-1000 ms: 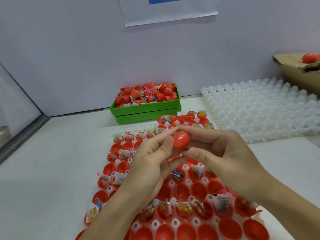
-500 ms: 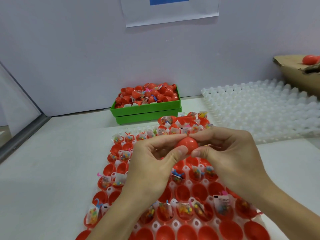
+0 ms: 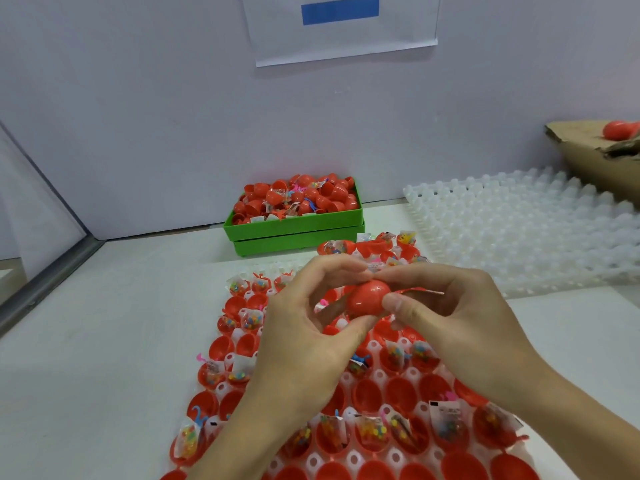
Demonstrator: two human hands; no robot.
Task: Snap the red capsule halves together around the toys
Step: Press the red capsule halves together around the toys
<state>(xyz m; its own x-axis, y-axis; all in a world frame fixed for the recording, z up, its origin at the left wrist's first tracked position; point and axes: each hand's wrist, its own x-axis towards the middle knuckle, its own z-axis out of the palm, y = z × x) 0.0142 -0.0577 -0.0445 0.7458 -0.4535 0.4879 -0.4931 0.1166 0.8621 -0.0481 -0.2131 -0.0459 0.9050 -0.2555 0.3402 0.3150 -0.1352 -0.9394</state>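
A red capsule (image 3: 367, 300) is held above the white tray (image 3: 375, 379) between both hands. My left hand (image 3: 304, 344) pinches its left side with thumb below and forefinger above. My right hand (image 3: 457, 327) pinches its right side with thumb and fingers. I cannot tell whether its halves are fully joined. Below, the tray holds several open red capsule halves (image 3: 401, 393), many with small bagged toys (image 3: 372, 431) in them.
A green bin (image 3: 294, 230) heaped with red halves and toys stands at the back centre. An empty white moulded tray (image 3: 519, 230) lies at the right. A cardboard box (image 3: 595, 150) with a red capsule (image 3: 618, 129) sits at the far right. The wall is close behind.
Both hands have lowered slightly with the capsule and turned it between the fingers. The grip on it has stayed with both hands.
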